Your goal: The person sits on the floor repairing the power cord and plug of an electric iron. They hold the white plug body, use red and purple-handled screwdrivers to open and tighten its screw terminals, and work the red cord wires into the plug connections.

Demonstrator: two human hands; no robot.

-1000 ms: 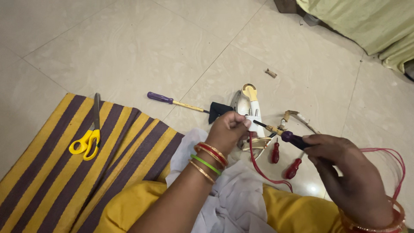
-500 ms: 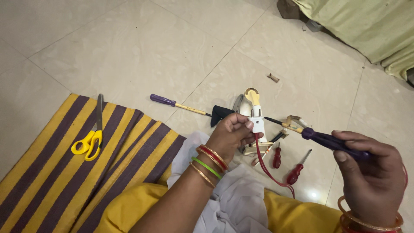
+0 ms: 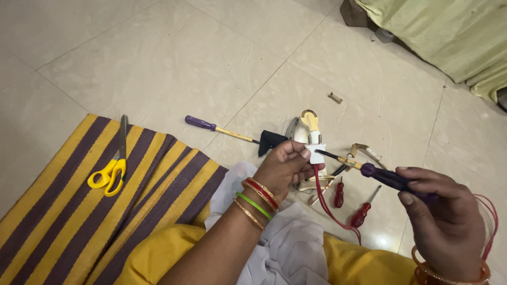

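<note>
Plug (image 3: pixel 317 153) is pinched in the closed left hand (image 3: pixel 284 168); screwdriver (image 3: pixel 388 178), clasped by the right hand (image 3: pixel 449 227), is aimed leftward, tip meeting it.

Light is coming in soft & even, prob. from overhead; scene is looking fairly bright w/ a warm tint. Floor tiles (image 3: pixel 174 58) are giving off a faint sheen, w/ one small glare spot showing by the red screwdrivers (image 3: pixel 362 214). Shadows are staying weak. Right hand (image 3: pixel 449 227) is blurring slightly near the frame edge; centre is staying sharp. Corners are bending a bit, wide-angle style.
</note>
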